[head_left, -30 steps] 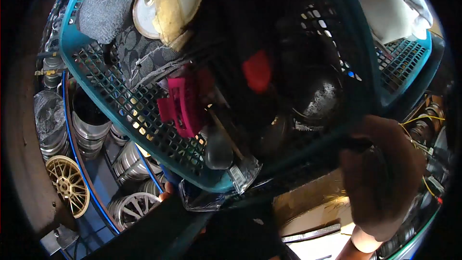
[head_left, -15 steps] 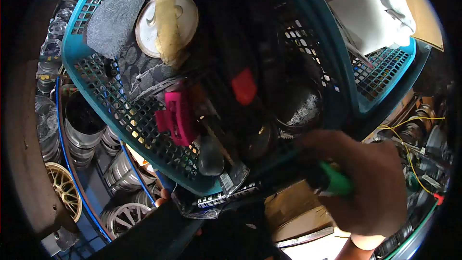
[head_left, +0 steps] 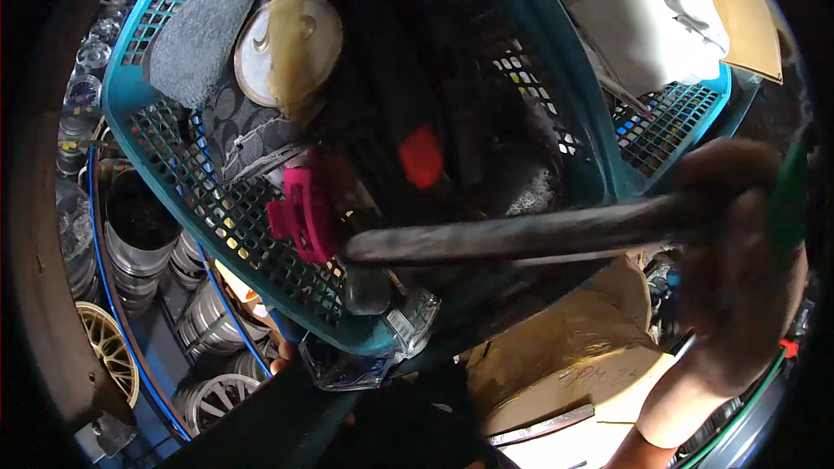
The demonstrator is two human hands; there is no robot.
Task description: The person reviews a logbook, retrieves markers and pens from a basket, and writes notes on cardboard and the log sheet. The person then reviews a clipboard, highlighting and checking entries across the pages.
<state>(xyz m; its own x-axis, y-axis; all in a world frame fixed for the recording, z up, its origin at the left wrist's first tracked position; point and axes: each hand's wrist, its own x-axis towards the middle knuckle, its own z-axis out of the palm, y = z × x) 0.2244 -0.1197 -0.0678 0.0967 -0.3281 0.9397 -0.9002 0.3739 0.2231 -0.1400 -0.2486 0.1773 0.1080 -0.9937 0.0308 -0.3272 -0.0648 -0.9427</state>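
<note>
My right hand is closed around a long dark marker pen, blurred by motion. Its shaft points left across the front of a teal plastic basket, and a green part shows beyond my fist. Of my left hand only a few curled fingertips show, below the basket by a dark slanting bar; what they grip is hidden. In the basket are a pink clip-like piece, a round white lid with tan tape, a grey cloth and a red piece.
Clear plastic packaging hangs at the basket's front corner. A second teal basket with white fabric stands to the right. Below lies a brown cardboard box. Wheel rims fill racks at the left.
My right hand has moved up and right, lifting the marker pen from beside the basket's front rim to in front of it. The view has shifted slightly. The left fingertips stay near the same place.
</note>
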